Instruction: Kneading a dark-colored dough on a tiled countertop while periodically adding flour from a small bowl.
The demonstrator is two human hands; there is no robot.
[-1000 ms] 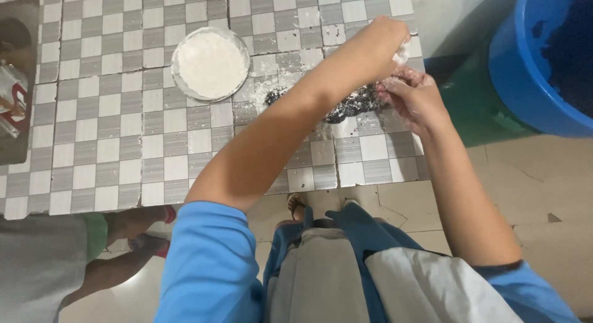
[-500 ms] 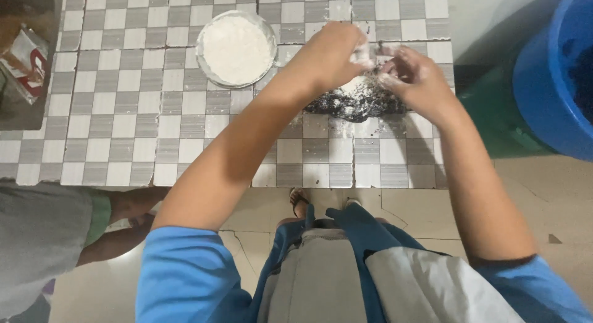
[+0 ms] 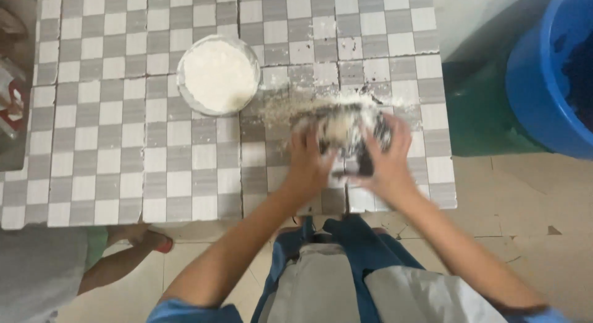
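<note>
Since half a second ago both hands, left hand and right hand, have closed round the floured dark lump at centre-right of the tiled bench, apparently clenched, beside the flour bowl.

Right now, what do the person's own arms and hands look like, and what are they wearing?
Both forearms are bare from wrist to above the elbow. Bright blue short sleeves show at the bottom edge, on the left arm and the right arm. The left hand and right hand wear no gloves; no rings, watch or bracelets are visible, though motion blur softens the fingers. A blue and grey apron hangs below.
</note>
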